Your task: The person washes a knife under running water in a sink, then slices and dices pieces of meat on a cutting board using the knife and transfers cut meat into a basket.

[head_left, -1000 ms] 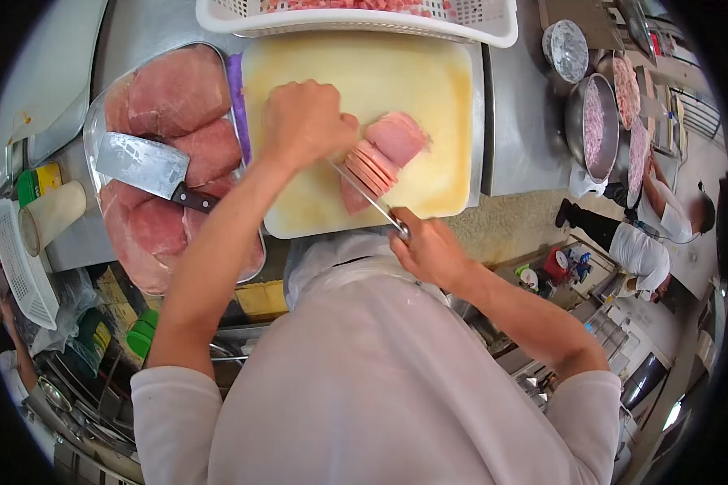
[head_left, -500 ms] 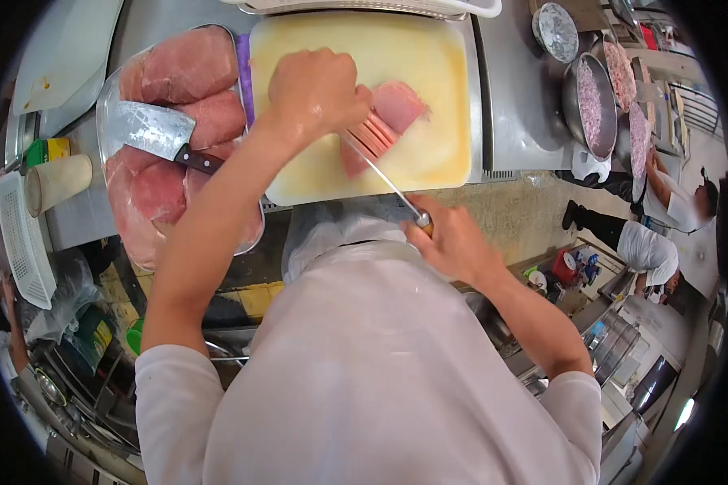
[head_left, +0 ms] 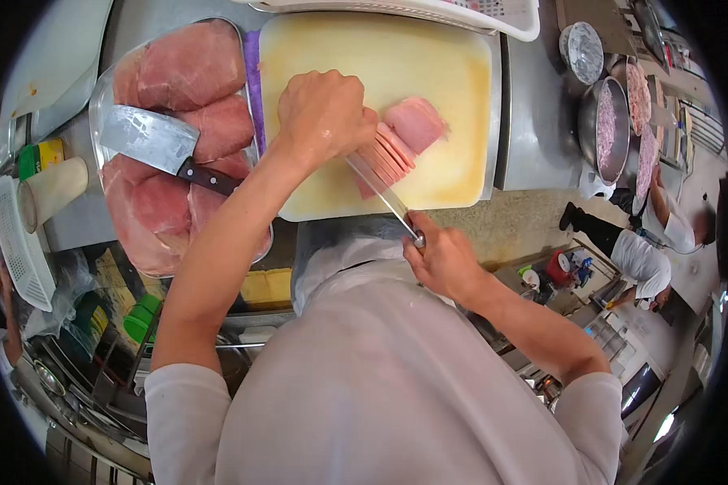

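My right hand (head_left: 446,255) is wrapped round the handle of a long, narrow knife (head_left: 390,199). Its blade reaches up and left to the near side of a row of thin pink meat slices (head_left: 392,155). My left hand (head_left: 328,117) is closed, with curled fingers pressed on the meat beside the blade; the fingertips and the meat beneath them are hidden. A rounder, flat-lying pink piece (head_left: 416,124) touches the far right end of the row. All this meat lies on a yellowed white cutting board (head_left: 453,61).
Left of the board, a metal tray (head_left: 97,113) holds large raw meat chunks (head_left: 192,69) with a cleaver (head_left: 152,137) across them. A white basket (head_left: 510,18) stands behind the board. Bowls of minced meat (head_left: 607,125) are at right, with two people beyond.
The whole view has shifted, so the board and hands sit slightly further right and lower. The knife blade has tilted and shows more of its flat side. Both hands keep their grip.
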Motion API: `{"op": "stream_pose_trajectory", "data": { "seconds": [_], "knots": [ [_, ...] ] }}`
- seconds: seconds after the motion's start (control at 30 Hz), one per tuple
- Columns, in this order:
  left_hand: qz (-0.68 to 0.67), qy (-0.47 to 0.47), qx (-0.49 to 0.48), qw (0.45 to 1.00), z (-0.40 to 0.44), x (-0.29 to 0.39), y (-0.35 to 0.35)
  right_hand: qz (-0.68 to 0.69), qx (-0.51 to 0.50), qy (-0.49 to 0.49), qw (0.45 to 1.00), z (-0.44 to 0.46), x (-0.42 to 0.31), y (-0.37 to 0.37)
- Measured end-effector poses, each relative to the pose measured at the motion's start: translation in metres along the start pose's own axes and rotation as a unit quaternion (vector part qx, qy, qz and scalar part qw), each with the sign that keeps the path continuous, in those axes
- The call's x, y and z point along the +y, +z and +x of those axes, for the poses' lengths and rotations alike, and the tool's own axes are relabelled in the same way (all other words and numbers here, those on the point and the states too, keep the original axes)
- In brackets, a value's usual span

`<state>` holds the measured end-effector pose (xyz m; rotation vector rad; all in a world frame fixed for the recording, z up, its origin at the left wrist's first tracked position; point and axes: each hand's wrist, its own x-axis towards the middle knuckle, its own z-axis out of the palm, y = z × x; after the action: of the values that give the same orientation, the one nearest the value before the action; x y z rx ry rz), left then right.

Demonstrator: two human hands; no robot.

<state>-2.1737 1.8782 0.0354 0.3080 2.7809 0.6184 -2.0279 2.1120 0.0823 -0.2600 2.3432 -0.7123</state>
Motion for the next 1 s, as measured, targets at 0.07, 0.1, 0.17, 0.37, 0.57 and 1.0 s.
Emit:
{"op": "stream_pose_trajectory", "data": {
  "seconds": [0.07, 0.1, 0.17, 0.37, 0.57, 1.0],
  "knots": [
    [0.021, 0.015, 0.059, 0.998, 0.005, -0.011, 0.011, -0.004, 0.046, -0.059, 0.997, 0.018, 0.018, 0.017],
    [0.033, 0.022, 0.089, 0.995, 0.006, -0.016, 0.016, -0.005, 0.069, -0.089, 0.994, 0.026, 0.023, 0.024],
    [0.051, 0.020, 0.078, 0.995, 0.010, -0.025, 0.014, -0.005, 0.062, -0.064, 0.996, 0.042, 0.021, 0.027],
    [0.046, 0.039, 0.091, 0.994, 0.011, -0.030, 0.018, 0.012, 0.075, -0.056, 0.996, 0.042, 0.022, 0.023],
    [0.020, 0.077, 0.115, 0.990, -0.029, 0.017, 0.001, 0.028, 0.044, -0.018, 0.998, -0.040, 0.001, -0.005],
    [-0.009, 0.013, -0.014, 1.000, -0.009, -0.004, 0.012, -0.022, -0.015, 0.023, 0.999, -0.005, -0.002, -0.002]
  ]
}}
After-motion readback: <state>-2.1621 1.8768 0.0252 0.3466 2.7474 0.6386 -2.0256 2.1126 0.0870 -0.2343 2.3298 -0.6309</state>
